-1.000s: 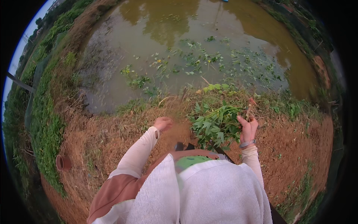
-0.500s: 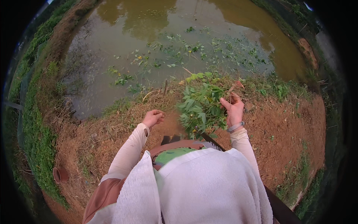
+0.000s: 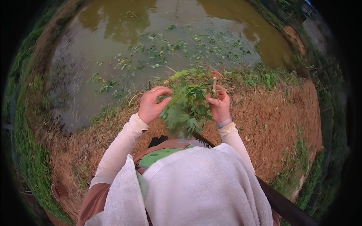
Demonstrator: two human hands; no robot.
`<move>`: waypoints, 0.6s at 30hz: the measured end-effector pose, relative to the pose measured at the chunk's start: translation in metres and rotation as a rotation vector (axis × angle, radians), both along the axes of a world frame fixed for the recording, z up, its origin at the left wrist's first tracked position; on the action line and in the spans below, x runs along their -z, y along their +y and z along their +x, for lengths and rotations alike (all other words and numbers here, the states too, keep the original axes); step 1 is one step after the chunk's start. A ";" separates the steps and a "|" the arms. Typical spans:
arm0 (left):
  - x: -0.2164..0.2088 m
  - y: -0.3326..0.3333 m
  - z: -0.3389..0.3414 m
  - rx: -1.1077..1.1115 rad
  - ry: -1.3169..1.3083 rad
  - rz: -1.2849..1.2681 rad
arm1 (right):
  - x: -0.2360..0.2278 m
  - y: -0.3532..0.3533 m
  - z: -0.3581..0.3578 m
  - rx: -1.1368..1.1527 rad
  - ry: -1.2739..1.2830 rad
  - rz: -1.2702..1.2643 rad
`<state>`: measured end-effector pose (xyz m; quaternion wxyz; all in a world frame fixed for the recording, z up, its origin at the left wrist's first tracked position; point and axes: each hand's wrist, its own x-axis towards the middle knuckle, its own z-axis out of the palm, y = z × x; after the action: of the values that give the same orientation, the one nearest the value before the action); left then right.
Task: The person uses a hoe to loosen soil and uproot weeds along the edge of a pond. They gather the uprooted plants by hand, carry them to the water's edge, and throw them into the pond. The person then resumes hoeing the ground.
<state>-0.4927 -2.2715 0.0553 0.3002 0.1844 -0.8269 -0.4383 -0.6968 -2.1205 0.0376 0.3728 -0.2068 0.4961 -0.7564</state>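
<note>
A bunch of green leafy stems [image 3: 187, 109] hangs in front of me, its leaves drooping to the left and toward me. My right hand [image 3: 220, 107] pinches it near its pale brown stem ends, which poke up above the fingers with a reddish tip. My left hand [image 3: 152, 104], a ring on one finger, is at the leaves' left edge. Its thumb and fingers are apart in a curve, with nothing visible between them. Whether it touches the outer leaves I cannot tell.
Beyond the bank lies a murky pond [image 3: 113, 49] with cut greens [image 3: 215, 43] floating on it. Dry grass and reddish soil [image 3: 264, 124] slope around me. A brown pot [image 3: 59, 191] lies at lower left. A dark strap or pole [image 3: 281, 203] runs by my right side.
My left hand has risen from lower left to the leaves, and its fingers have spread. The right hand still holds the bunch. The whole view has shifted slightly.
</note>
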 end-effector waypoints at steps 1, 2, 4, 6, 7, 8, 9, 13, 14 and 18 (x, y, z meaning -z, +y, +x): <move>-0.005 0.000 -0.007 0.018 0.028 -0.053 | -0.003 -0.001 0.002 0.000 0.004 -0.013; -0.009 0.000 -0.014 0.036 0.056 -0.106 | -0.002 -0.002 0.002 -0.038 0.018 -0.027; -0.012 -0.001 -0.028 0.069 0.074 -0.157 | -0.001 -0.003 0.001 -0.108 0.044 -0.055; -0.011 -0.003 -0.040 0.091 0.055 -0.154 | -0.003 -0.005 0.004 -0.131 0.027 -0.054; -0.008 -0.005 -0.045 0.096 0.019 -0.186 | -0.004 -0.005 0.006 -0.143 0.019 -0.055; -0.006 -0.005 -0.049 0.136 0.003 -0.185 | -0.004 -0.006 0.006 -0.161 0.018 -0.061; -0.004 -0.006 -0.054 0.176 -0.014 -0.186 | -0.002 -0.007 0.006 -0.178 0.017 -0.069; 0.007 -0.005 -0.062 0.274 -0.138 -0.088 | -0.001 -0.005 0.003 -0.250 0.005 0.042; 0.009 -0.006 -0.063 0.287 -0.178 -0.039 | -0.002 -0.005 0.005 -0.262 0.047 0.066; 0.019 -0.023 -0.054 0.065 -0.088 -0.491 | -0.017 -0.009 0.017 -0.317 0.223 0.251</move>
<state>-0.5468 -2.2947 0.0368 0.2855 0.0980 -0.9264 -0.2252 -0.6796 -2.1300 0.0549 0.4526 -0.3168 0.5857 -0.5931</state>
